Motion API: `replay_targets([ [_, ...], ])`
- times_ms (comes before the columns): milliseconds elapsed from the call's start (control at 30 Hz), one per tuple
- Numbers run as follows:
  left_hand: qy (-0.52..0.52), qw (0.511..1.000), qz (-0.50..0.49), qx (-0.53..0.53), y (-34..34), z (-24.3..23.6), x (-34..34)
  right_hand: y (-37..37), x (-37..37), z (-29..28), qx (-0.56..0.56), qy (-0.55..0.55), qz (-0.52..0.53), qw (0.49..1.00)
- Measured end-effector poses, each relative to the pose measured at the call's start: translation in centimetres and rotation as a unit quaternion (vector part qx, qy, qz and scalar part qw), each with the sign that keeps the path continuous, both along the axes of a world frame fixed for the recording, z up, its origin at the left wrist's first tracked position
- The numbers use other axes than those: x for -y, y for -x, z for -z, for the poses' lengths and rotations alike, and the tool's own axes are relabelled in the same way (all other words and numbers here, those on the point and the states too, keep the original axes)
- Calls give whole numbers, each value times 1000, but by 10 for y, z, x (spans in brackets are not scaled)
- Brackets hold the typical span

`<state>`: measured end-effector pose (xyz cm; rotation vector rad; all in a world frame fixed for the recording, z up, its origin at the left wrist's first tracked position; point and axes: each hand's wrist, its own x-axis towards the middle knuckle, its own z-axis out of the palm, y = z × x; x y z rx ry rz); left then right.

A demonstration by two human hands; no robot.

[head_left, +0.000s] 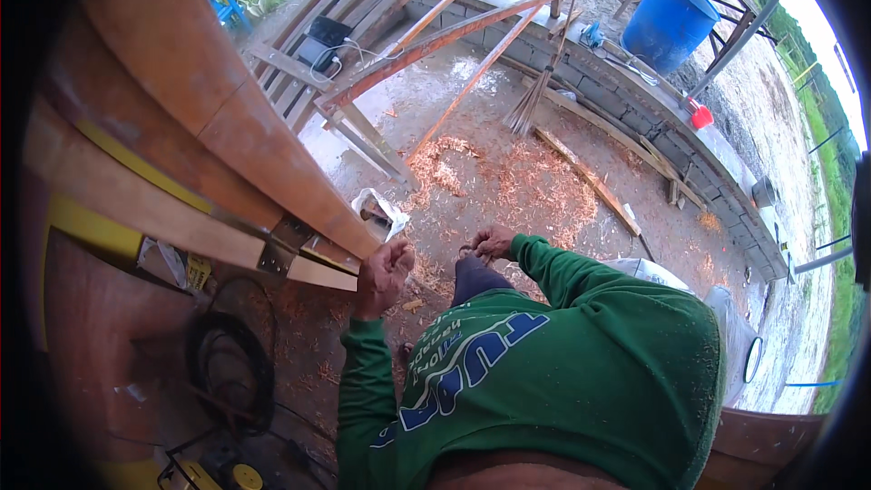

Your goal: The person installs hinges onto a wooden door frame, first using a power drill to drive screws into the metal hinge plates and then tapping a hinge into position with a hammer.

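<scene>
My left hand (386, 277) is raised with its fingers curled, right beside the narrow end of the reddish-brown wooden panel (263, 136). Whatever it may hold is too small to make out. Near my bent knee (479, 279), the fingers of my right hand (493, 242) are drawn together around something small and dark that I cannot name. Below the brown panel runs a paler wooden board (172, 200). Dark metal hinges (275, 259) sit near the ends of these boards, close to my left hand.
Wood shavings (544, 191) cover the floor ahead, with a white bag (381, 211) among them. A long timber (588, 181) and a stick broom (531, 104) lie toward a low block wall (626, 95). Beyond stands a blue drum (670, 20). Coiled black hose (231, 372) lies at lower left.
</scene>
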<state>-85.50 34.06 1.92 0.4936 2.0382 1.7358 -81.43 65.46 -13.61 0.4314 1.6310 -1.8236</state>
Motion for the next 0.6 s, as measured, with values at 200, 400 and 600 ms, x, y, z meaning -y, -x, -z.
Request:
replay_targets([
  [200,-204,976,10,76,223,-63,-236,124,-166,65,26,-59,2,998],
  [400,-210,965,-140,72,536,-47,-504,268,-405,141,55,-93,74,991],
  [600,-308,899,-246,189,728,-48,-653,272,-645,148,151,-133,369,908],
])
